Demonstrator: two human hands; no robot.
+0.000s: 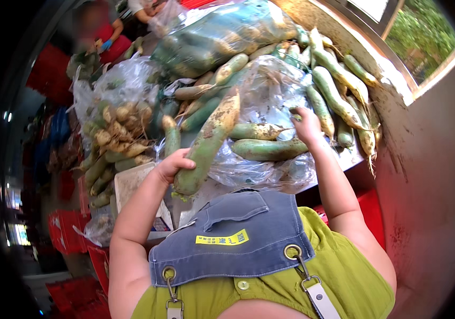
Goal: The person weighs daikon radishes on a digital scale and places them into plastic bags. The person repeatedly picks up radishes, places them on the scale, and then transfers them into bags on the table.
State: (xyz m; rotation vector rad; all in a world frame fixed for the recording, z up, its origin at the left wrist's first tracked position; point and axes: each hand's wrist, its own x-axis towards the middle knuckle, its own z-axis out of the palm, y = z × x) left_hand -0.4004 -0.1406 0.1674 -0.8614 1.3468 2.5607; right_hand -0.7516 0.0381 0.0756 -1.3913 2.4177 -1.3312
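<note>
A large green radish (211, 139), pale and muddy toward its tapered root, is gripped near its thick leaf end by my left hand (175, 164). It tilts up and to the right, with bits of leaf at its lower end. My right hand (306, 124) is over the clear plastic bag (269, 95), fingers bent. A small green scrap shows at its fingertips; whether they grip it is unclear. Below that hand, two radishes lie crosswise, one a thick green radish (269, 150). More radishes (337, 95) are heaped to its right.
A filled clear bag of radishes (227, 40) lies at the back. Root ends crowd a plastic bag (120, 79) at left, beside a dirty white tray (132, 179). Red crates (68, 231) stand lower left. The wall (419, 167) bounds the right. A gloved co-worker (108, 44) is at upper left.
</note>
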